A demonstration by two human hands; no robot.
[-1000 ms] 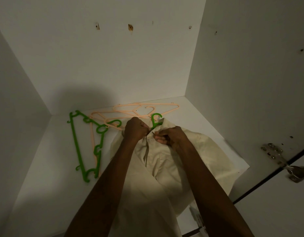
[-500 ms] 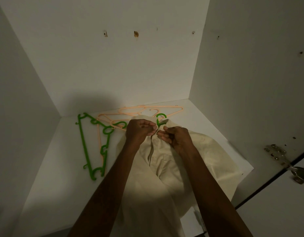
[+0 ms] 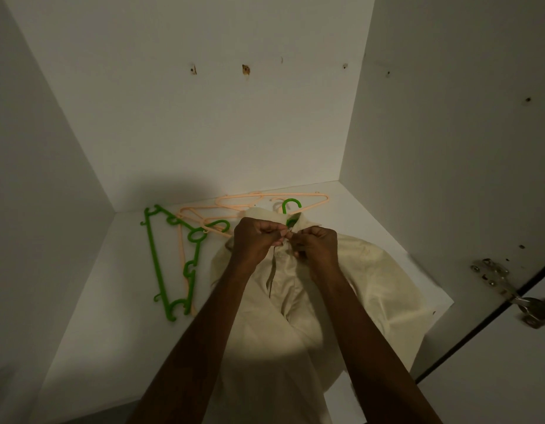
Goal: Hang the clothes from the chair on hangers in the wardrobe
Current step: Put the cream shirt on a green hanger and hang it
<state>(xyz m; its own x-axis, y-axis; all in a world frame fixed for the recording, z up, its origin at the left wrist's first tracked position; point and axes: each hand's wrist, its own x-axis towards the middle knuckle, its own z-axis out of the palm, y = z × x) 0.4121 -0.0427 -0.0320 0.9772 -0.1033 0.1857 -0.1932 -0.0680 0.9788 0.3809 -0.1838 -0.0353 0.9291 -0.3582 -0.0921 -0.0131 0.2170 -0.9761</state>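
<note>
While the left hand (image 3: 256,240) pinches the cream shirt (image 3: 366,280) placket, the right hand (image 3: 317,244) pinches it too

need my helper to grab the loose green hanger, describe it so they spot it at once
On the white wardrobe shelf, look left of the cream shirt. The bright green plastic hanger lies flat there, wholly uncovered, across pale peach plastic hangers. The other green hook pokes from the shirt's collar.

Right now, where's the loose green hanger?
In the head view the loose green hanger lies flat on the wardrobe shelf, left of the cream shirt and overlapping the peach hangers.
</note>
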